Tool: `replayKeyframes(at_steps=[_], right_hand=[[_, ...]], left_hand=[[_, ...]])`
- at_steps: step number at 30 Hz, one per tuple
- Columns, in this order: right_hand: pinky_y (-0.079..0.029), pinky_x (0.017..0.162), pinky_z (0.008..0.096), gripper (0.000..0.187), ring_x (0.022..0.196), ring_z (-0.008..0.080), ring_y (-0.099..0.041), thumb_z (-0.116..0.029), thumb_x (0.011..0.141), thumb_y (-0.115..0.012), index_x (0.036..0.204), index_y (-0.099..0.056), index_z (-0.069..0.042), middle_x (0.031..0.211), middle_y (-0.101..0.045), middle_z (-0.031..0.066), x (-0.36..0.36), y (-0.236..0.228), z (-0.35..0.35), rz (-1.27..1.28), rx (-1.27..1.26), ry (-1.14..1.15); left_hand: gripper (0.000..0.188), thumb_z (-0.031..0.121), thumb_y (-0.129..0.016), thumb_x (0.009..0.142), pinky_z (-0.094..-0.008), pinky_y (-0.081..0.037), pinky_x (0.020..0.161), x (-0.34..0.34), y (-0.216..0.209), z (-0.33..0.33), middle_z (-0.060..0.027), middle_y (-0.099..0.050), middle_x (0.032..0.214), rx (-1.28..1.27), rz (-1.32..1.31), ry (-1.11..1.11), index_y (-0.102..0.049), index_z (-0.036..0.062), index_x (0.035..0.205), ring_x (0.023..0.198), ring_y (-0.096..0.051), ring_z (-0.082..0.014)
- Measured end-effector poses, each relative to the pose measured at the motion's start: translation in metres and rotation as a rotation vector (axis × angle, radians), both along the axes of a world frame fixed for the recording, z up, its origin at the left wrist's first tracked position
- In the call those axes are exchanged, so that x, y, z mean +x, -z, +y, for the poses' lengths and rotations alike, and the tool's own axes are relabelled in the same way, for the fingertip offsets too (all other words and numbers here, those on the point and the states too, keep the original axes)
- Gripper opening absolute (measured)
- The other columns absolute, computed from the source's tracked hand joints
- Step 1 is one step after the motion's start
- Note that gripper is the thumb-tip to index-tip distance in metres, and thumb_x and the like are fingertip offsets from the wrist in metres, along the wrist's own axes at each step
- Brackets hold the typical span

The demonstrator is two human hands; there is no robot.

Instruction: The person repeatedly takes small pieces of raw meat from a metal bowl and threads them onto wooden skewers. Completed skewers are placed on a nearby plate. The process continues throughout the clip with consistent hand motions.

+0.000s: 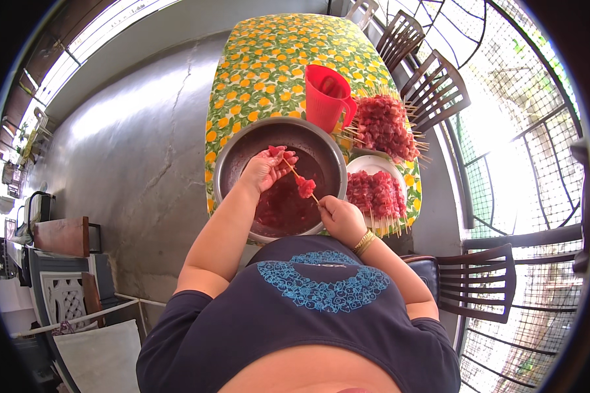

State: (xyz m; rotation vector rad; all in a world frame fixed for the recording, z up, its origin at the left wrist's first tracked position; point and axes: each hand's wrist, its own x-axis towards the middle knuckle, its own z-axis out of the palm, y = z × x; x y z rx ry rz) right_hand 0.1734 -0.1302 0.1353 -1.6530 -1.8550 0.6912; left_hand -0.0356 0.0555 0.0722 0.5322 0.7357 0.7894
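Over a wide metal basin (225, 157) I hold a thin wooden skewer (288, 164) at a slant. My right hand (343, 219) pinches its lower end, by the basin's right rim. Some pieces of red raw meat (305, 187) are bunched partway along the stick. Up at the other end, my left hand (263, 171) has its fingers closed round a piece of raw meat (276, 151) against the stick. Dark red liquid and meat lie in the basin below; how much meat is there I cannot tell.
Loaded meat skewers lie on a white plate (400, 171) to the right, and a larger pile of skewers (383, 128) lies behind it. A red plastic pitcher (322, 105) stands behind the basin on the patterned tablecloth (262, 72). Wooden chairs (436, 88) line the right side.
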Motion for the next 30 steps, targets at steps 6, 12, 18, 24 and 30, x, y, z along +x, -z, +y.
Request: replayKeyframes(at_steps=[6,12,18,24,30], right_hand=[[-0.051,0.069,0.0500,0.015,0.078,0.0397,-0.066,-0.020,0.094,-0.057,0.096,-0.063,-0.006,0.081,-0.067,0.0182,0.004,-0.002,-0.004,0.004,0.005,-0.001],[-0.051,0.068,0.0498,0.014,0.077,0.0405,-0.065,-0.019,0.093,-0.058,0.095,-0.063,-0.006,0.079,-0.067,0.0193,0.005,-0.001,-0.005,0.028,0.016,-0.006],[-0.052,0.068,0.0494,0.013,0.077,0.0401,-0.066,-0.018,0.093,-0.059,0.096,-0.063,-0.007,0.080,-0.067,0.0194,0.005,0.001,-0.008,0.053,0.015,0.000],[-0.052,0.068,0.0484,0.012,0.077,0.0395,-0.066,-0.018,0.094,-0.059,0.097,-0.063,-0.007,0.079,-0.067,0.0185,0.007,0.002,-0.011,0.061,0.061,-0.001],[-0.052,0.067,0.0475,0.012,0.076,0.0386,-0.066,-0.017,0.095,-0.059,0.096,-0.063,-0.006,0.080,-0.068,0.0179,0.006,0.003,-0.014,0.081,0.085,0.001]], left_hand=[[0.017,0.023,-0.052,0.105,-0.0374,-0.056,0.082,0.007,-0.016,-0.012,-0.0146,-0.071,0.110,0.087,0.122,-0.052,-0.059,0.0085,0.108,0.099,-0.071,-0.0264],[0.022,0.026,-0.046,0.108,-0.0324,-0.056,0.077,0.013,-0.025,-0.020,-0.0115,-0.072,0.104,0.152,0.220,-0.054,-0.060,0.0098,0.102,0.094,-0.071,-0.0214],[0.024,0.027,-0.048,0.107,-0.0370,-0.058,0.086,0.023,-0.017,-0.026,-0.0143,-0.072,0.104,0.300,0.329,-0.127,-0.061,0.0075,0.101,0.097,-0.070,-0.0224],[0.023,0.023,-0.044,0.107,-0.0415,-0.059,0.083,0.024,-0.020,-0.027,-0.0164,-0.071,0.103,0.052,0.095,-0.122,-0.059,0.0054,0.105,0.095,-0.071,-0.0259],[0.022,0.018,-0.040,0.107,-0.0509,-0.059,0.085,0.023,-0.030,-0.027,-0.0205,-0.071,0.108,-0.081,0.039,-0.114,-0.058,0.0048,0.110,0.104,-0.070,-0.0331]])
